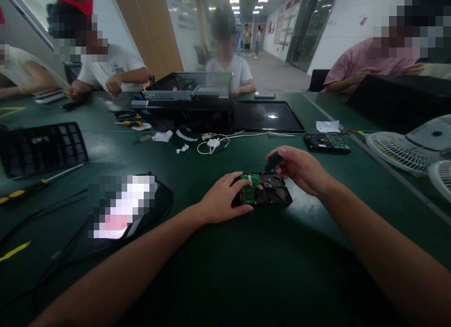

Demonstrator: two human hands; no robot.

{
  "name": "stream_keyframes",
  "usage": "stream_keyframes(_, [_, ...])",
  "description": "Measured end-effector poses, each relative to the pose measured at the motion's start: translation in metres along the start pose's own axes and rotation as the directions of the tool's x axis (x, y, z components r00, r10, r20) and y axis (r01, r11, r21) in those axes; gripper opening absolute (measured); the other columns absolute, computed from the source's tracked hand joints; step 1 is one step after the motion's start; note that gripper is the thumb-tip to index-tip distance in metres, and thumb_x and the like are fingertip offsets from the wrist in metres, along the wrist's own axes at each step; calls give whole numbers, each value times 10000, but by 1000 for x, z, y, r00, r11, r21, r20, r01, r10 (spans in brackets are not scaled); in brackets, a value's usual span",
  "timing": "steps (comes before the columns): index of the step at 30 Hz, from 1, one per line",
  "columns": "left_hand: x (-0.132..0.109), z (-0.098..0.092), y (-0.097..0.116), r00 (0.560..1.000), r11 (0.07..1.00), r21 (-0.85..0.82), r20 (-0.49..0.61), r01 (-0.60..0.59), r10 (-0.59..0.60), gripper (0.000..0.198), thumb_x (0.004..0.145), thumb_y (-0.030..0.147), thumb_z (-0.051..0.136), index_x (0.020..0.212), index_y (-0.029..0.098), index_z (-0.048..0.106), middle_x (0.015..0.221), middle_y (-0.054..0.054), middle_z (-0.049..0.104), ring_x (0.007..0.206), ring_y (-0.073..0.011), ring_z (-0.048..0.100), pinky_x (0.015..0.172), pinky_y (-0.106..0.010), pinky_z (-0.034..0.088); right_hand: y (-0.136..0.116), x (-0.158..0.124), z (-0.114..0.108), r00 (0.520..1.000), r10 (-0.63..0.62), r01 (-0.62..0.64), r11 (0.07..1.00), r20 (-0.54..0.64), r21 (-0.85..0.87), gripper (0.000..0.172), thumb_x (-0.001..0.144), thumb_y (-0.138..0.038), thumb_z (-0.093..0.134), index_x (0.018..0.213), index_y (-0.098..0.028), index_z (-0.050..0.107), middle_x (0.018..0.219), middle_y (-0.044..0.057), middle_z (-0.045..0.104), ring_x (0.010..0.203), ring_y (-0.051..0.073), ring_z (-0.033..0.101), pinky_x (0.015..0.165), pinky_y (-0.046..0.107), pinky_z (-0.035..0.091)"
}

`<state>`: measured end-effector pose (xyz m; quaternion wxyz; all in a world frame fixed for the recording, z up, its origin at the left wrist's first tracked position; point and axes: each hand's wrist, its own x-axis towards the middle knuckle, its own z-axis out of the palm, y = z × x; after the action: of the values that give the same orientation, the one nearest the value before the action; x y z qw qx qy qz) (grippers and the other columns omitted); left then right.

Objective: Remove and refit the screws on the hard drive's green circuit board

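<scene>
Our left hand [221,201] clamps the hard drive [275,194]; right hand [301,169] grips, probably, a screwdriver [273,162]; green board [249,190] still mounted.

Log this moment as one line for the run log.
left hand: holds hard drive by its left end | right hand: grips dark-handled tool above drive | surface: green table

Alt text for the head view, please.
The person's left hand steadies a hard drive, circuit board up, on a green table, while the right hand holds a dark-handled tool over it. An open computer case and seated people lie beyond.
</scene>
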<state>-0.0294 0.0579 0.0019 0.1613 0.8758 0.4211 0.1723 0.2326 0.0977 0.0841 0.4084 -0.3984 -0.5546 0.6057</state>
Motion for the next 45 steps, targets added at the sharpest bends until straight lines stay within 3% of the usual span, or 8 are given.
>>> stream_keyframes(3, [0,1,0,1000,1000,10,2,8,-8,759,896,690,685,1508,286,489,1651,-122,361,1493,-375,401,1205,-576,395,0,0,0,1000,9,-9,1000,1,8,217,924,-395,676,917,-182,718,890,68,679,643,136,510,528,283,385])
stream_keyframes(7, [0,0,0,1000,1000,7,9,10,-10,748,897,691,683,1501,291,497,1657,-117,356,1492,-377,402,1204,-577,396,0,-1,0,997,26,-29,999,78,32,219,917,-390,663,991,-188,699,1062,101,735,621,124,519,508,275,383])
stream_keyframes(13, [-1,-1,1,1000,1000,10,-1,5,-5,741,896,682,690,1493,283,506,1647,-123,369,1487,-376,409,1205,-572,396,-1,-3,1,990,44,-52,997,133,61,304,918,-411,626,1069,-171,736,1006,98,699,597,127,515,463,283,322])
stream_keyframes(21, [-1,0,0,1000,1000,-9,-9,-6,6,744,886,674,708,1491,288,507,1648,-121,373,1483,-380,416,1197,-577,403,-2,-4,1,976,109,-126,989,186,78,315,986,-457,536,1002,-179,683,628,38,599,580,163,529,513,287,359])
stream_keyframes(28, [-1,-1,2,1000,1000,12,-3,1,-1,735,900,655,699,1501,281,498,1643,-124,375,1485,-368,416,1202,-560,408,-1,-3,3,992,44,-47,999,121,20,307,956,-467,634,990,-171,705,803,47,639,614,137,499,483,277,301])
stream_keyframes(34, [-1,-1,2,1000,1000,18,-8,-6,7,734,906,662,690,1496,267,504,1637,-134,380,1483,-363,418,1203,-550,409,0,-2,3,998,-16,16,1000,59,1,270,951,-433,673,933,-168,721,1052,99,709,725,149,531,622,309,416])
stream_keyframes(41, [-1,-1,2,1000,1000,6,-13,-9,9,737,899,662,698,1495,275,502,1638,-130,381,1483,-369,417,1203,-558,407,0,-1,3,996,17,-25,996,91,83,261,979,-407,627,1064,-183,728,1003,75,675,704,151,523,626,320,419])
stream_keyframes(45, [-1,-2,2,1000,1000,5,-2,0,0,738,901,671,691,1497,280,500,1641,-128,376,1489,-369,410,1204,-559,405,0,-2,4,995,51,-59,995,86,85,309,985,-449,619,1025,-161,724,900,72,653,687,151,525,611,317,423])
